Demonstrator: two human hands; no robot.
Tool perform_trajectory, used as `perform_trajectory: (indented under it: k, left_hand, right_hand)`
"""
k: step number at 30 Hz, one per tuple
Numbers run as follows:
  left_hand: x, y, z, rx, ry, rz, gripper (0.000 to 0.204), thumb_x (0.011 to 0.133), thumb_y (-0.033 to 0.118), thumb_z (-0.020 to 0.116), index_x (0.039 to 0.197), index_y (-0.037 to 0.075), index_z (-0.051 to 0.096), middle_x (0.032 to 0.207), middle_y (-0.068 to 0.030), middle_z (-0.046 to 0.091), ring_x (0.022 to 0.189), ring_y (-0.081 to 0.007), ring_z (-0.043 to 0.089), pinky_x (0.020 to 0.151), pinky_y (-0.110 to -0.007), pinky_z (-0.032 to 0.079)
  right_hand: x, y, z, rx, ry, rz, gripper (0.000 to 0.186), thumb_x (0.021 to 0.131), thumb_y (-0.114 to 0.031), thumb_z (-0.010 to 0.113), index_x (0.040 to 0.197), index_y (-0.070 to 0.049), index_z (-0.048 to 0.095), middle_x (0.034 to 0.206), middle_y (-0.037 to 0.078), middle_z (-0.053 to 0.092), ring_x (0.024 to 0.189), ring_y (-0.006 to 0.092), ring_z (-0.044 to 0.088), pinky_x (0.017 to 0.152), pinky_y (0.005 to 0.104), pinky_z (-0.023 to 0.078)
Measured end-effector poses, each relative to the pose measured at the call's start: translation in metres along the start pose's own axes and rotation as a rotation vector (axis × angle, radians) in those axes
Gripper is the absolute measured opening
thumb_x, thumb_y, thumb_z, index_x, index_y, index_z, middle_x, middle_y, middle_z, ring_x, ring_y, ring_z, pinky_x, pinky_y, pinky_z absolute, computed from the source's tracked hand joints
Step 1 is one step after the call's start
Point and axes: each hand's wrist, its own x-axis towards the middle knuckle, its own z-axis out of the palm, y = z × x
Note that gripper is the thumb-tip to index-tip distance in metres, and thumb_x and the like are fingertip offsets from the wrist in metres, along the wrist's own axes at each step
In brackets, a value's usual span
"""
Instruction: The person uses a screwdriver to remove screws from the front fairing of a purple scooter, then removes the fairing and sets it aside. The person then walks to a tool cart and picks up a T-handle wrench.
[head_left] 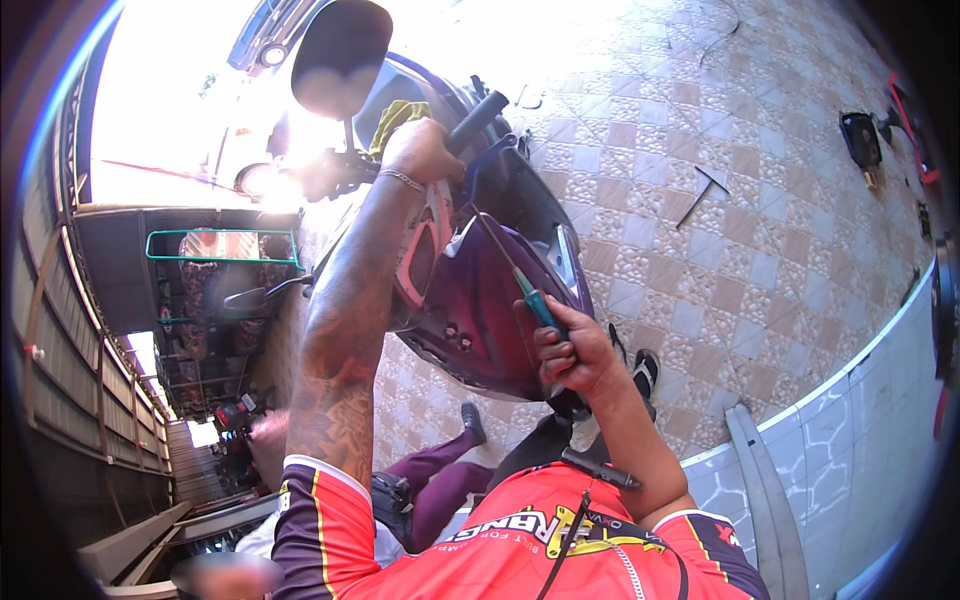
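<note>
My left hand (422,152) reaches to the top of the scooter's front, fingers curled beside a yellow-green cloth (398,118) and a black handlebar grip (475,122); what it grips is unclear. A white-and-pink panel (418,260) lies below it. My right hand (572,345) is closed on the teal handle of a screwdriver (533,298), whose long shaft angles up to the upper edge of the dark purple scooter body (470,330). A large black mirror (338,55) stands above the handlebar.
A co-worker in purple trousers (450,485) is close at my lower left. A T-handle tool (700,200) lies on the tiled floor at right, with a black part (860,140) farther over. A white tiled ledge (800,470) curves along the right. A rack (220,258) stands at left.
</note>
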Motion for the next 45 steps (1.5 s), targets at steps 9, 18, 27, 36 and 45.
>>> perform_trajectory:
  k: [9, 18, 27, 36, 45]
  left_hand:
    - [0.001, 0.001, -0.001, -0.060, 0.026, 0.006, 0.046, 0.054, 0.029, 0.081, 0.091, 0.002, 0.076, 0.088, -0.0182, 0.072, 0.084, -0.0306, 0.072, 0.083, -0.036, 0.056]
    - [0.000, 0.000, 0.000, -0.013, 0.059, 0.014, 0.045, 0.054, 0.028, 0.082, 0.091, 0.002, 0.076, 0.088, -0.0175, 0.073, 0.085, -0.0298, 0.072, 0.083, -0.036, 0.056]
    - [0.001, 0.000, 0.000, -0.025, 0.058, 0.010, 0.045, 0.054, 0.028, 0.082, 0.092, 0.003, 0.076, 0.088, -0.0170, 0.073, 0.084, -0.0297, 0.072, 0.083, -0.036, 0.057]
    - [-0.007, 0.001, 0.001, -0.019, 0.082, 0.020, 0.045, 0.054, 0.029, 0.082, 0.091, 0.004, 0.076, 0.087, -0.0170, 0.072, 0.083, -0.0309, 0.072, 0.083, -0.036, 0.057]
    - [-0.005, 0.000, 0.003, -0.001, 0.110, -0.012, 0.043, 0.057, 0.027, 0.084, 0.093, 0.005, 0.077, 0.089, -0.0150, 0.074, 0.085, -0.0281, 0.073, 0.083, -0.035, 0.057]
  right_hand:
    - [-0.003, 0.000, -0.007, -0.315, 0.077, -0.298, 0.033, 0.092, -0.020, 0.069, 0.121, -0.008, 0.062, 0.083, 0.004, 0.065, 0.067, 0.0125, 0.062, 0.049, 0.0266, 0.050]
    - [0.000, -0.001, 0.018, -0.670, 0.238, -0.785, 0.028, 0.098, -0.023, 0.061, 0.122, -0.009, 0.066, 0.081, 0.010, 0.067, 0.060, 0.0143, 0.061, 0.049, 0.0309, 0.047]
    - [-0.002, -0.022, -0.004, 0.469, -0.176, 0.334, 0.021, 0.100, -0.029, 0.059, 0.113, -0.013, 0.057, 0.084, 0.002, 0.059, 0.054, 0.0049, 0.047, 0.039, 0.0142, 0.031]
    - [-0.017, 0.002, 0.020, -1.311, 0.382, -1.075, 0.035, 0.093, -0.017, 0.064, 0.125, -0.001, 0.065, 0.096, 0.021, 0.070, 0.083, 0.0345, 0.070, 0.069, 0.0393, 0.055]
    - [-0.012, -0.003, 0.029, -1.025, 0.314, -0.914, 0.030, 0.095, -0.015, 0.062, 0.120, 0.000, 0.068, 0.092, 0.024, 0.071, 0.075, 0.0326, 0.071, 0.067, 0.0371, 0.053]
